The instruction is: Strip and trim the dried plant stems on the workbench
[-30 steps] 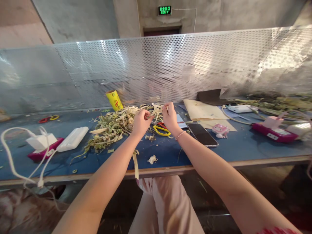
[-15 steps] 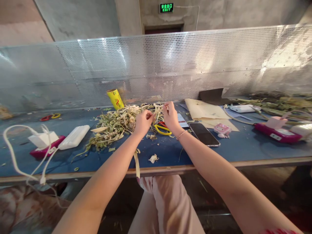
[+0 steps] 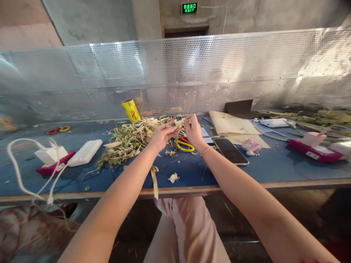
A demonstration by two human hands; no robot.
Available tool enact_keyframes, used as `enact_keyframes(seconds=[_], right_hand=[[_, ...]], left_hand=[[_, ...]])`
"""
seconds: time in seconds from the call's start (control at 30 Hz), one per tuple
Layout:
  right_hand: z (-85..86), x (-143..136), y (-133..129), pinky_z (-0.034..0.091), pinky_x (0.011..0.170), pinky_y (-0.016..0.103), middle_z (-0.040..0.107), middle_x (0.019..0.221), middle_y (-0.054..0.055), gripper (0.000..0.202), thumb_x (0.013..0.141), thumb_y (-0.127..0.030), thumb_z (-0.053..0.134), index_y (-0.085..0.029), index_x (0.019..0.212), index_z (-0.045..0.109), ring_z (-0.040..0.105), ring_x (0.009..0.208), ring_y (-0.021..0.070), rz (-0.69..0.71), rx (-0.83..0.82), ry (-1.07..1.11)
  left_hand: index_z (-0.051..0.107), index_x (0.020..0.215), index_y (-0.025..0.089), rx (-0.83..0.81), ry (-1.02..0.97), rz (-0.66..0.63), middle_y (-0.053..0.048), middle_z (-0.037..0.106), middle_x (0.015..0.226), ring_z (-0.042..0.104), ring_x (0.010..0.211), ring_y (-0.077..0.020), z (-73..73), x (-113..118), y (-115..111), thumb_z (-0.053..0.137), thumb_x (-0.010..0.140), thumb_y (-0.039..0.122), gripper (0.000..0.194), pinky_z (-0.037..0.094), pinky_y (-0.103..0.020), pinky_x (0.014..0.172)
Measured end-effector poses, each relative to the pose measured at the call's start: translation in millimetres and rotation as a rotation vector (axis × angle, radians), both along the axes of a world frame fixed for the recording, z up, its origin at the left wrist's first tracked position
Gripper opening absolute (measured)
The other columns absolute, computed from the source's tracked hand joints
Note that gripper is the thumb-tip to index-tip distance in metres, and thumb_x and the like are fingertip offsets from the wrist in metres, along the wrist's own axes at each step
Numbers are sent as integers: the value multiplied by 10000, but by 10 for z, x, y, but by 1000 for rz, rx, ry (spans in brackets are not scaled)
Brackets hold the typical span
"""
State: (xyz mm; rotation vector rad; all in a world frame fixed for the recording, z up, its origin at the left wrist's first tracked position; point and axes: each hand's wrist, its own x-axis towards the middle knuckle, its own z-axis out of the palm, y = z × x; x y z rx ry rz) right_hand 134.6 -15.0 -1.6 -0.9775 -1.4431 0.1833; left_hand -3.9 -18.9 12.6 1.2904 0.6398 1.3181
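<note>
A heap of dried leaves and stalks (image 3: 128,140), pale green and straw-coloured, lies on the blue table. My left hand (image 3: 162,136) is at the heap's right side, fingers stretched out and apart. Close by, my right hand (image 3: 194,130) is closed in a pinch on a pale dried leaf piece (image 3: 180,122) that shows between the two hands. Below them lie scissors with yellow handles (image 3: 185,147), partly hidden, beside something red. A dry strip (image 3: 155,182) hangs over the front edge, and a pale scrap (image 3: 173,178) rests near it.
A yellow tube (image 3: 131,110) leans behind the heap. Right of my hands are a phone (image 3: 231,151), a pink case (image 3: 251,146) and brown paper (image 3: 233,122). A white power bank (image 3: 85,152) and corded power strip (image 3: 44,169) are left. A perforated metal screen (image 3: 175,73) stands behind.
My left hand has gone from a pinch to spread fingers and turned slightly. My right hand stays closed in nearly the same place. The view has shifted a little.
</note>
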Motion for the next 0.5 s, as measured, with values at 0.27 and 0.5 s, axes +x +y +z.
enact_keyframes(seconds=[0.27, 0.5], right_hand=[[-12, -1, -22, 329, 538, 273, 361, 523, -54, 121, 841, -323, 348, -221, 821, 410, 352, 461, 113, 8, 13, -89], [-1, -6, -33, 322, 552, 263, 378, 558, -48, 109, 841, -302, 333, -217, 817, 397, 371, 487, 110, 21, 7, -160]], left_hand=[[510, 619, 147, -158, -116, 12, -31, 661, 812, 654, 769, -126, 47, -30, 24, 569, 631, 65, 101, 529, -253, 765], [553, 684, 157, -343, -168, -13, -43, 639, 661, 658, 758, -161, 103, -43, 11, 546, 753, 213, 90, 554, -266, 682]])
